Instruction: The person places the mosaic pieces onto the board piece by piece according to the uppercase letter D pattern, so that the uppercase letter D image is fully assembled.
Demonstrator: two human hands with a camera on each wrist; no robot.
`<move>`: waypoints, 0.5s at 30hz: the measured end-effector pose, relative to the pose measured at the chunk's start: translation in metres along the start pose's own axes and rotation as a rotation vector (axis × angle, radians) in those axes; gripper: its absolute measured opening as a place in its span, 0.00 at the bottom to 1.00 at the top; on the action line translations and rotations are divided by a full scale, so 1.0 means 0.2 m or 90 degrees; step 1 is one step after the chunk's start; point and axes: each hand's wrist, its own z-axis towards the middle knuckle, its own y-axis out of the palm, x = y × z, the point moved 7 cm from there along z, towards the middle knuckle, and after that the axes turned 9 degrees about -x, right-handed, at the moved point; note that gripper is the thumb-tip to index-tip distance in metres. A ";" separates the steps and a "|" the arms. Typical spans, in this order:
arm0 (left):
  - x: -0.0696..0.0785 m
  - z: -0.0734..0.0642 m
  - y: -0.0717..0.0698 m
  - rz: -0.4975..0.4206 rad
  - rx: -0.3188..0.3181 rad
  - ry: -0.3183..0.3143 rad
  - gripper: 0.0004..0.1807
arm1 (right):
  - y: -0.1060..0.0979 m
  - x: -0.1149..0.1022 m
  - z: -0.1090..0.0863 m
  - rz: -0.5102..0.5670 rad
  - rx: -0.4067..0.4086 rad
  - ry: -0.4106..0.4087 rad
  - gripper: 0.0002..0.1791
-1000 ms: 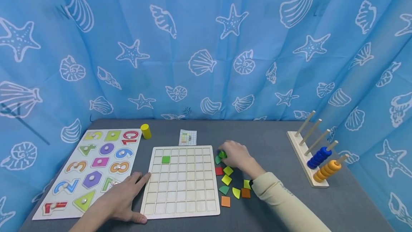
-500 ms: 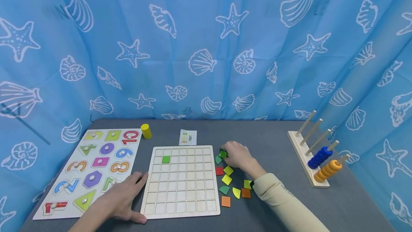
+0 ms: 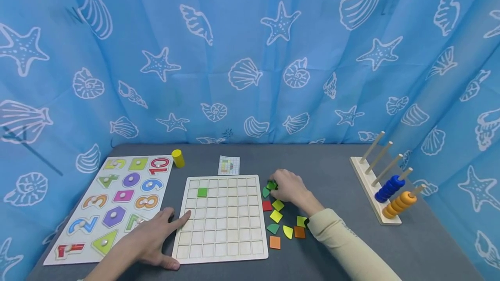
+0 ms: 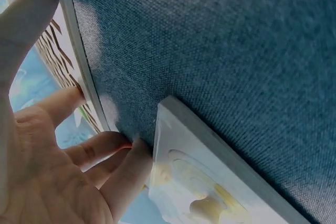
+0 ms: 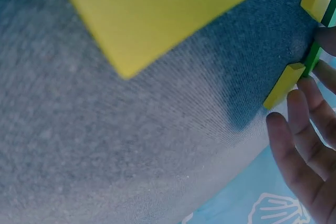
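Observation:
In the head view, a pale wooden grid board lies with one green square tile in an upper-left cell. My left hand rests at its left side, thumb by the near corner and index finger stretched over the edge onto the cells. Its other fingers reach down beside the number puzzle, as the left wrist view shows. Right of the board, my right hand pinches a green tile between thumb and index fingertip. A teal rounded tile lies beside it. Yellow tiles show near these fingers in the right wrist view.
Loose tiles lie below the right hand: a red square, an orange square, several yellow ones. A number puzzle lies left. Behind are a yellow cylinder and a pattern card. A peg abacus stands right.
My left index finger has stretched from the board's edge onto its cells. The right hand stays at the green tiles with little movement.

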 end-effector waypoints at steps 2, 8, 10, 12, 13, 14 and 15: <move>0.00 0.00 0.00 0.000 -0.003 -0.002 0.65 | 0.00 0.00 0.00 0.017 0.007 -0.010 0.10; 0.01 -0.01 0.01 0.006 0.000 0.017 0.63 | -0.02 -0.05 0.00 0.070 0.030 -0.057 0.03; 0.01 -0.01 0.01 0.000 0.005 0.029 0.62 | -0.02 -0.08 0.00 0.074 0.039 -0.072 0.02; 0.01 -0.02 0.01 -0.008 0.008 0.042 0.61 | -0.02 -0.11 0.00 0.074 0.041 -0.082 0.03; 0.01 -0.02 0.01 -0.013 0.008 0.047 0.60 | -0.02 -0.12 0.01 0.076 0.040 -0.084 0.04; 0.01 -0.02 0.01 -0.019 0.006 0.049 0.60 | -0.02 -0.13 0.01 0.073 0.040 -0.084 0.06; 0.01 -0.02 0.01 -0.024 0.005 0.051 0.60 | -0.02 -0.15 0.02 0.070 0.042 -0.083 0.08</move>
